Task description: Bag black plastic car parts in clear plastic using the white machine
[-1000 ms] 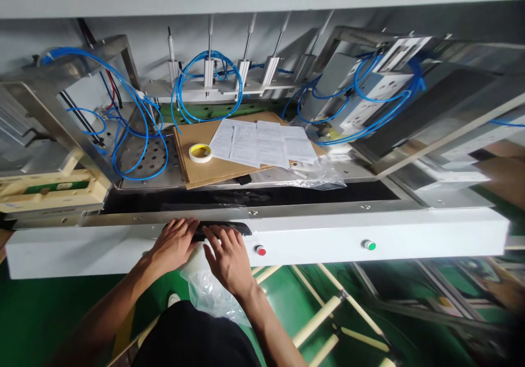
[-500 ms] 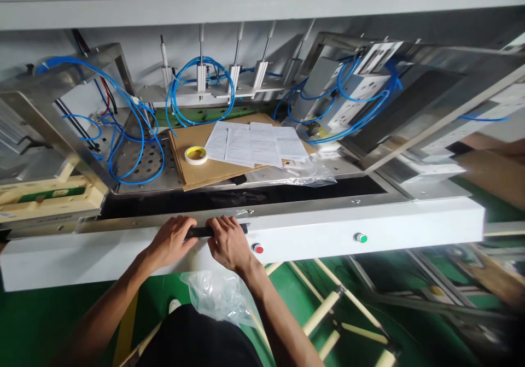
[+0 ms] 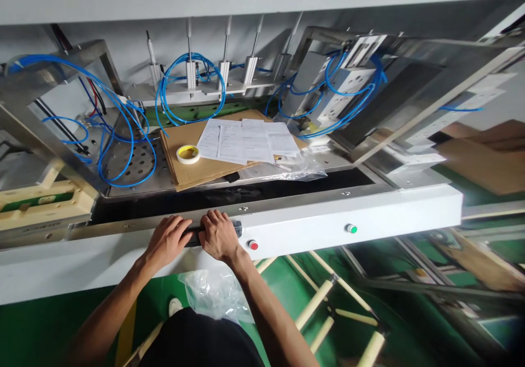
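Both my hands are closed around a dark, handle-like bar (image 3: 196, 237) at the front edge of a white machine panel (image 3: 303, 219). My left hand (image 3: 167, 239) has its fingers bent over the left end. Close beside it, my right hand (image 3: 219, 236) wraps over the bar, whose other end sticks out past the knuckles. Whether the bar is fixed to the panel I cannot tell. A red button (image 3: 253, 245) sits just right of my right hand. Beneath the panel, a crumpled clear plastic bag (image 3: 215, 293) hangs or lies near my body.
Inside the machine, cardboard sheets (image 3: 180, 173) carry several papers (image 3: 246, 143) and a tape roll (image 3: 188, 154). Coiled blue tubes (image 3: 162, 91) surround metal cylinders (image 3: 191, 74). A green button (image 3: 351, 228) is on the panel. Cream pipe framing (image 3: 314, 304) stands below right.
My view has shifted slightly, so the machine sits a little further left. Both hands stay closed on the dark bar, with small changes in hand position.
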